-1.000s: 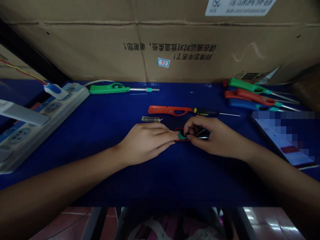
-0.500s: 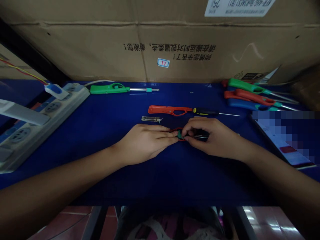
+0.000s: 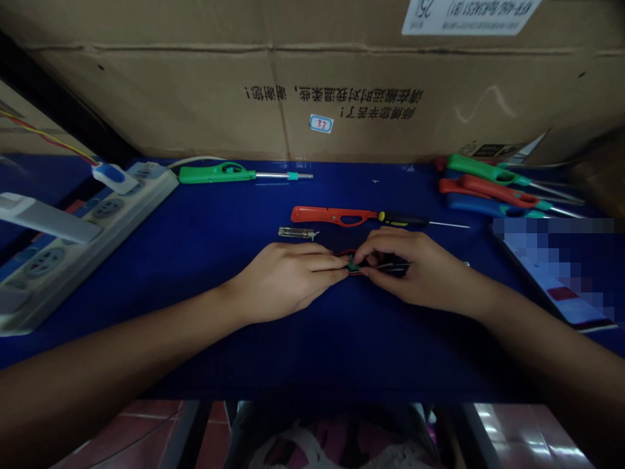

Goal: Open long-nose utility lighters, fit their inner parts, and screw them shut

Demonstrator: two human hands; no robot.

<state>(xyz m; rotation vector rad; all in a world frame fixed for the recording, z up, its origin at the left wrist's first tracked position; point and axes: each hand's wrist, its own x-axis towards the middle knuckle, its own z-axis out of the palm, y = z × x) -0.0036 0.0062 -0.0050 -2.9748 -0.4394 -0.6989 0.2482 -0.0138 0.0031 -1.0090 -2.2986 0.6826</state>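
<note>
In the middle of the blue table, my left hand (image 3: pixel 293 277) lies over a red lighter casing (image 3: pixel 347 252), fingers together and closed on its left part. My right hand (image 3: pixel 410 260) bends over the casing's other end, thumb and forefinger pinched at a small green trigger (image 3: pixel 352 264). A thin metal lighter tube (image 3: pixel 393 266) runs under the right palm. Much of the casing is hidden by my fingers. Just beyond lie a red casing half (image 3: pixel 327 214), a screwdriver (image 3: pixel 403 219) with a black and yellow handle, and a clear gas tank (image 3: pixel 295 232).
At the back left lies a green lighter (image 3: pixel 215 173), near a white power strip (image 3: pixel 105 212) with plugs. Several coloured lighters (image 3: pixel 502 189) are piled at the back right, above a phone (image 3: pixel 547 273). A cardboard box (image 3: pixel 195 98) stands along the far edge.
My right fingertips have shifted slightly left at the green trigger, which now shows lower between the hands. The left hand stays on the casing. The whole view has moved a little.
</note>
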